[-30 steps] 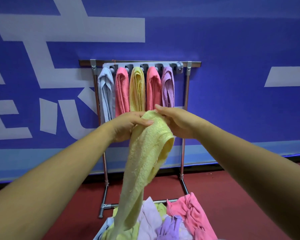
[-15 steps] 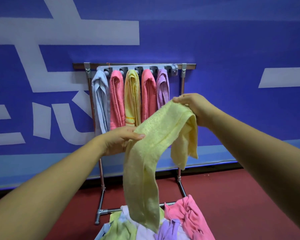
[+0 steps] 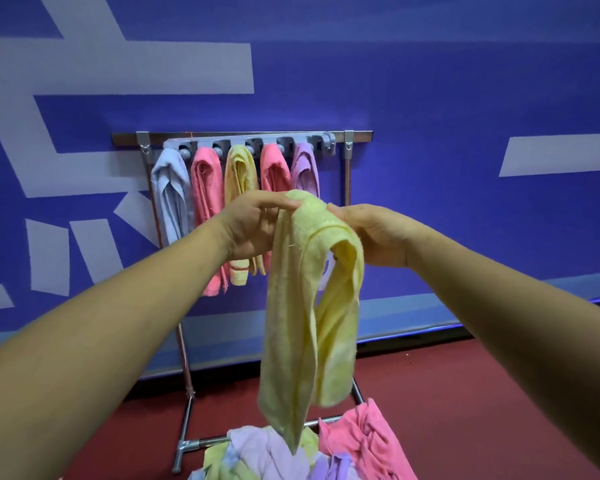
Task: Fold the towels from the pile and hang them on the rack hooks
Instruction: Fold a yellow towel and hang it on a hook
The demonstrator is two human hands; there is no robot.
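I hold a pale yellow towel [image 3: 305, 306] up in front of me, doubled over so both ends hang down towards the pile. My left hand [image 3: 253, 226] pinches its top fold from the left and my right hand [image 3: 371, 233] grips it from the right. Behind it stands the metal rack [image 3: 347, 168] with a grey hook bar [image 3: 250, 142]. Several folded towels hang there: light blue [image 3: 170, 192], pink [image 3: 207, 188], yellow [image 3: 239, 171], pink [image 3: 274, 168] and purple [image 3: 305, 168]. The rightmost hook [image 3: 328, 142] is bare. The pile of towels [image 3: 291, 455] lies at the bottom of the view.
A blue wall with white shapes [image 3: 153, 64] stands right behind the rack. Dark red floor [image 3: 465, 393] stretches to the right. The rack's metal feet [image 3: 184, 448] reach forward beside the pile.
My hands were spread apart with the towel stretched between them; now they have come together and the towel hangs doubled from the fold. It hangs clear above the pile.
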